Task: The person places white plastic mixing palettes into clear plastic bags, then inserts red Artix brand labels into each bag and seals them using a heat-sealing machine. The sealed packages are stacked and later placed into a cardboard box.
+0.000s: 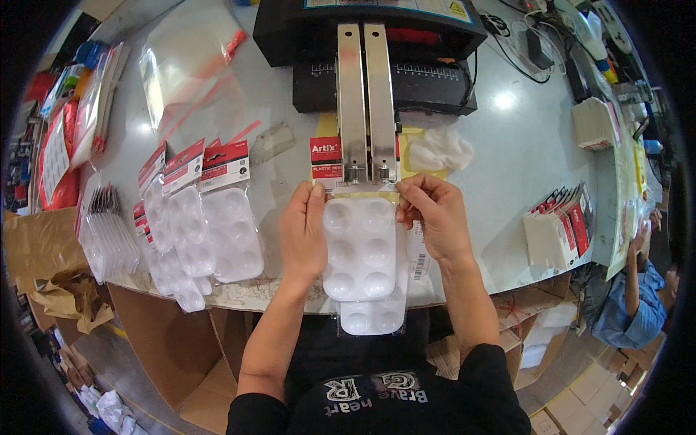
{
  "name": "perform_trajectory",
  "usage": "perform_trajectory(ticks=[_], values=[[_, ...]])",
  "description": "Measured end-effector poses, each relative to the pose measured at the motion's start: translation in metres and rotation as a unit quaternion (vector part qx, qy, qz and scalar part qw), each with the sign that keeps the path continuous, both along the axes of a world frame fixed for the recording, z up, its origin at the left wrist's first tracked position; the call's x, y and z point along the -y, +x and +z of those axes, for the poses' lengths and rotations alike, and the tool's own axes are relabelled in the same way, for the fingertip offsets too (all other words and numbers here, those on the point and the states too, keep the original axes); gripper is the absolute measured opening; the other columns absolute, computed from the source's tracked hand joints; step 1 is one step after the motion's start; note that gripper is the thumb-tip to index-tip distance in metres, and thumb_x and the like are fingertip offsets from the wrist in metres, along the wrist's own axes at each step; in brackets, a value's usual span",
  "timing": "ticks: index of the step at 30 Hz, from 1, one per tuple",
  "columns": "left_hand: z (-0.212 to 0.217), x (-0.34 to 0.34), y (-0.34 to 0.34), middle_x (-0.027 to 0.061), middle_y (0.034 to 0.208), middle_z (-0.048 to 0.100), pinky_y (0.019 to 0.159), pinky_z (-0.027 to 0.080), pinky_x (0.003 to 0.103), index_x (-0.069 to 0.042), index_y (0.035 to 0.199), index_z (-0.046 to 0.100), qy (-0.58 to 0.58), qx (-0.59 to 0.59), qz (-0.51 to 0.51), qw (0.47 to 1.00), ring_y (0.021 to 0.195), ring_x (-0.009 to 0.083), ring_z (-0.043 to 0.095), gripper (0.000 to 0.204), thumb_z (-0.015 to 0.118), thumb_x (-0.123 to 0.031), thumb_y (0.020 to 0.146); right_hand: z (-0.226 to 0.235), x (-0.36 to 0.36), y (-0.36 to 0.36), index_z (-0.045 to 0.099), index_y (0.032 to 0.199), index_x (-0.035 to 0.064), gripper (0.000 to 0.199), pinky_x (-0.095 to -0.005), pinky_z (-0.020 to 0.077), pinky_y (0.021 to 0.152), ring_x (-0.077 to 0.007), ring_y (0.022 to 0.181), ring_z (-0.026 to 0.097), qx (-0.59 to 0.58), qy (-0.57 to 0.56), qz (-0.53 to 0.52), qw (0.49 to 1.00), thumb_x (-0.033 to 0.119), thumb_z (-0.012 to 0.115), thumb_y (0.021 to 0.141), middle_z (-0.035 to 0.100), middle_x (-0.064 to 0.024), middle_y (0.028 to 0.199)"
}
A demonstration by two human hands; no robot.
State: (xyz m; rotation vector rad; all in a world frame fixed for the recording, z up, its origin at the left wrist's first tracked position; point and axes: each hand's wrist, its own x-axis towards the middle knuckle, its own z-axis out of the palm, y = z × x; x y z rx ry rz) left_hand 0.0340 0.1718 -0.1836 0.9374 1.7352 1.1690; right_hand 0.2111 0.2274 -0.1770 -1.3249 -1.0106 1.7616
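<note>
Left hand (303, 230) and right hand (433, 214) pinch bagged white palette (360, 250) top under sealer bars (366, 101) at counter (522, 138) edge. Finished carded packs (206, 217) lie left; seal apparently in progress.

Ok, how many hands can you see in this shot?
3: the left hand and right hand grip the white paint palette at the sealer; another person's hand shows at the right edge. Others may be hidden.
</note>
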Motion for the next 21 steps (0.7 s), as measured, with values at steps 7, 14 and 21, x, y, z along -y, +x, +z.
perform_trajectory(ticks=[7, 14, 21], values=[[0.037, 0.023, -0.05, 0.0059, 0.073, 0.056, 0.067, 0.04, 0.023, 0.0, 0.084, 0.055, -0.071, -0.158, 0.023, 0.985, 0.07, 0.009, 0.049, 0.029, 0.045, -0.024, 0.098, 0.059, 0.002, 0.086, 0.055, 0.074, 0.001, 0.027, -0.0302, 0.0455, 0.058, -0.0178, 0.063, 0.054, 0.33, 0.477, -0.095, 0.809, 0.012, 0.043, 0.095, 0.054, -0.0072, 0.069], [0.052, 0.066, -0.096, -0.0044, 0.078, 0.055, 0.066, 0.038, 0.02, -0.003, 0.083, 0.059, -0.011, 0.073, 0.098, 0.992, 0.073, 0.0036, 0.045, 0.025, 0.05, -0.022, 0.096, 0.063, 0.026, 0.221, 0.056, 0.101, -0.0031, 0.022, -0.0322, 0.0433, 0.086, -0.0212, 0.089, 0.058, 0.538, 0.391, -0.186, 0.723, 0.012, 0.04, 0.096, 0.06, -0.0117, 0.094], [0.092, 0.084, -0.022, -0.0044, 0.072, 0.053, 0.063, 0.039, 0.023, -0.002, 0.082, 0.058, -0.067, 0.064, 0.007, 0.996, 0.071, 0.0049, 0.045, 0.023, 0.052, -0.02, 0.094, 0.083, 0.071, 0.089, 0.043, 0.131, 0.0019, 0.059, -0.0302, 0.049, 0.075, -0.022, 0.096, 0.062, 0.112, 0.183, 0.184, 0.959, 0.007, 0.063, 0.076, 0.062, -0.0113, 0.115]])
